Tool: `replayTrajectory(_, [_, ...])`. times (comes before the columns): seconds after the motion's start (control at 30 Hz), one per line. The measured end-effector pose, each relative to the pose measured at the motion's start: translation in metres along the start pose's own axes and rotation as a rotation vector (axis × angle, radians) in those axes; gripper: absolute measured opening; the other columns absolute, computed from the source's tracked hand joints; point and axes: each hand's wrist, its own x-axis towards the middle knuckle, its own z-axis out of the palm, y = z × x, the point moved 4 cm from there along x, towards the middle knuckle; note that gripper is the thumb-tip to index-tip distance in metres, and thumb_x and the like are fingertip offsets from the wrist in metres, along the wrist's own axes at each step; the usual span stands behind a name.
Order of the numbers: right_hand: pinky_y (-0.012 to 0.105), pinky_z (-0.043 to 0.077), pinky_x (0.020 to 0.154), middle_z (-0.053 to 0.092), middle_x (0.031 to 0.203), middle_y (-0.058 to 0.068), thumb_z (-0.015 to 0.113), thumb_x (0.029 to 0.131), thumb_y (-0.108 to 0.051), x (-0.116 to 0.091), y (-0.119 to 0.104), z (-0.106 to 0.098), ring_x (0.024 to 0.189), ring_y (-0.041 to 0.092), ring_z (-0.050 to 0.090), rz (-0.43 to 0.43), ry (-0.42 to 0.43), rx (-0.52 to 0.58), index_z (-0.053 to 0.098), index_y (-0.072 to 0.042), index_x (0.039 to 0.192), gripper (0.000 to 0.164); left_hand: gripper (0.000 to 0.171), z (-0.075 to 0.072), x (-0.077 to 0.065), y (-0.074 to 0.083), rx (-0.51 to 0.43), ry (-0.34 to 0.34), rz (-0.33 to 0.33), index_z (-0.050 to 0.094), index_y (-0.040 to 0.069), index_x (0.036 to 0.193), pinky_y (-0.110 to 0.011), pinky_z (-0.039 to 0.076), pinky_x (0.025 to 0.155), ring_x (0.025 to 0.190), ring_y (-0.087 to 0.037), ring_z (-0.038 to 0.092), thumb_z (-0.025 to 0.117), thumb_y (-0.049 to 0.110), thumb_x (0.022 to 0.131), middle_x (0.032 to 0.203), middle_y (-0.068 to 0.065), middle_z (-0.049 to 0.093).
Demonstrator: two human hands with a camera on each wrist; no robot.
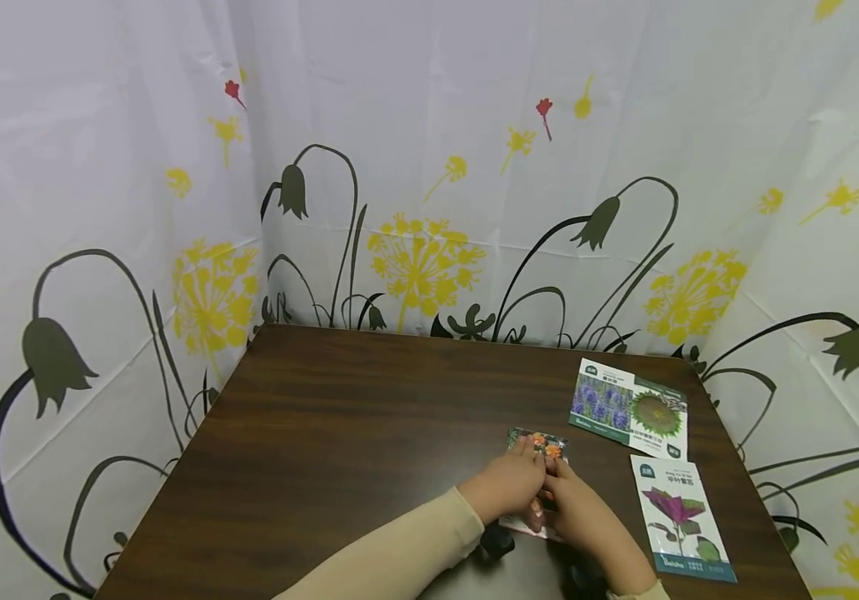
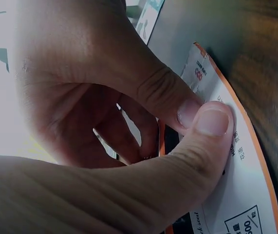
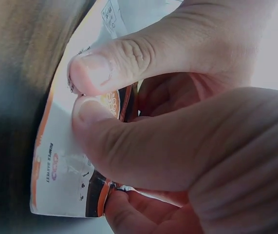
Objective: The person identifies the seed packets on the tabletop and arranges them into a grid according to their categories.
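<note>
A seed packet [image 1: 553, 447] with orange flowers on its front is held low over the brown table by both hands. My left hand [image 1: 513, 483] grips it from the left, fingers over the flowered face. From the right, my right hand [image 1: 579, 508] holds the same packet, its fingertips close beside the left hand's. In the left wrist view the two thumb tips meet on the packet's white, orange-edged side [image 2: 243, 146]. The right wrist view shows both thumbs pressing side by side on that printed side [image 3: 61, 161]. Fingers behind the packet are partly hidden.
Right of the hands, a seed packet with a purple flower [image 1: 684, 517] lies on the table [image 1: 339, 417]. Behind it lie a packet with violet flower spikes [image 1: 601, 400] and one with a sunflower [image 1: 657, 417], side by side. A flower-printed white curtain [image 1: 414, 108] surrounds the table.
</note>
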Motion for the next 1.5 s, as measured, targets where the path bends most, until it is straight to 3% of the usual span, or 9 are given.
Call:
replayTrajectory(0.4, [0.061, 0.059, 0.1, 0.065, 0.14, 0.026, 0.091, 0.078, 0.002, 0.024, -0.009, 0.004, 0.12, 0.046, 0.072, -0.046, 0.022, -0.036, 0.076, -0.005, 0.131, 0.056, 0.115, -0.004, -0.001, -0.023, -0.124, 0.022, -0.038, 0.049, 0.008, 0.165, -0.037, 0.043, 0.128, 0.168, -0.033, 0.029, 0.099, 0.055, 0.073, 0.177, -0.019, 0.033])
replayTrajectory(0.67, [0.064, 0.06, 0.091, 0.066, 0.131, 0.03, 0.089, 0.078, 0.002, 0.04, -0.008, 0.01, 0.11, 0.047, 0.073, -0.155, 0.063, -0.029, 0.075, -0.005, 0.129, 0.053, 0.118, -0.006, 0.003, -0.041, -0.163, 0.028, -0.043, 0.047, 0.004, 0.165, -0.041, 0.038, 0.131, 0.168, -0.036, 0.028, 0.1, 0.052, 0.072, 0.177, -0.024, 0.031])
replayTrajectory(0.83, [0.056, 0.062, 0.086, 0.066, 0.127, 0.025, 0.09, 0.078, -0.001, 0.057, 0.017, 0.03, 0.104, 0.04, 0.073, -0.232, 0.096, -0.066, 0.075, -0.011, 0.13, 0.056, 0.116, -0.007, 0.005, -0.051, -0.158, 0.036, -0.037, 0.047, 0.003, 0.165, -0.041, 0.038, 0.131, 0.168, -0.037, 0.029, 0.1, 0.051, 0.073, 0.176, -0.023, 0.033])
replayTrajectory(1.0, [0.051, 0.062, 0.085, 0.066, 0.127, 0.016, 0.091, 0.076, -0.006, 0.079, 0.041, 0.053, 0.103, 0.032, 0.072, -0.217, 0.09, -0.076, 0.076, -0.017, 0.131, 0.058, 0.116, -0.009, 0.007, -0.061, -0.179, 0.016, -0.047, 0.044, 0.004, 0.166, -0.042, 0.04, 0.13, 0.168, -0.035, 0.027, 0.099, 0.049, 0.075, 0.177, -0.023, 0.03])
replayTrajectory(1.07, [0.056, 0.061, 0.09, 0.066, 0.128, 0.015, 0.093, 0.077, -0.005, 0.083, 0.032, 0.05, 0.106, 0.033, 0.072, -0.162, 0.064, -0.052, 0.077, -0.015, 0.129, 0.055, 0.116, -0.01, 0.006, -0.066, -0.187, 0.014, -0.05, 0.045, 0.004, 0.166, -0.043, 0.041, 0.129, 0.168, -0.035, 0.027, 0.099, 0.049, 0.075, 0.178, -0.023, 0.03])
replayTrajectory(1.2, [0.052, 0.061, 0.095, 0.065, 0.132, 0.016, 0.091, 0.084, -0.011, 0.088, 0.023, 0.045, 0.109, 0.032, 0.072, -0.219, 0.06, -0.054, 0.076, -0.013, 0.132, 0.05, 0.115, -0.013, 0.005, -0.073, -0.18, 0.0, -0.071, 0.044, 0.002, 0.166, -0.042, 0.038, 0.131, 0.169, -0.033, 0.025, 0.099, 0.047, 0.076, 0.178, -0.022, 0.03])
replayTrajectory(1.3, [0.053, 0.061, 0.096, 0.065, 0.133, 0.02, 0.09, 0.085, -0.008, 0.089, 0.005, 0.033, 0.111, 0.035, 0.072, -0.245, 0.046, -0.053, 0.077, -0.009, 0.125, 0.042, 0.114, -0.014, 0.005, -0.076, -0.159, -0.022, -0.096, 0.04, 0.001, 0.168, -0.04, 0.033, 0.134, 0.17, -0.033, 0.021, 0.096, 0.045, 0.079, 0.179, -0.022, 0.028])
replayTrajectory(1.43, [0.057, 0.06, 0.095, 0.065, 0.128, 0.024, 0.092, 0.08, -0.002, 0.093, -0.015, 0.022, 0.109, 0.037, 0.07, -0.19, -0.004, -0.037, 0.08, -0.007, 0.111, 0.034, 0.11, -0.014, 0.007, -0.078, -0.119, -0.046, -0.113, 0.036, -0.002, 0.168, -0.038, 0.027, 0.136, 0.171, -0.036, 0.017, 0.095, 0.039, 0.086, 0.179, -0.025, 0.023])
replayTrajectory(1.5, [0.057, 0.06, 0.094, 0.065, 0.13, 0.023, 0.092, 0.081, -0.004, 0.099, -0.009, 0.026, 0.112, 0.037, 0.07, -0.206, -0.002, -0.055, 0.081, -0.007, 0.116, 0.037, 0.108, -0.014, 0.008, -0.08, -0.124, -0.064, -0.115, 0.034, -0.003, 0.169, -0.038, 0.025, 0.137, 0.171, -0.037, 0.014, 0.094, 0.036, 0.088, 0.18, -0.026, 0.019])
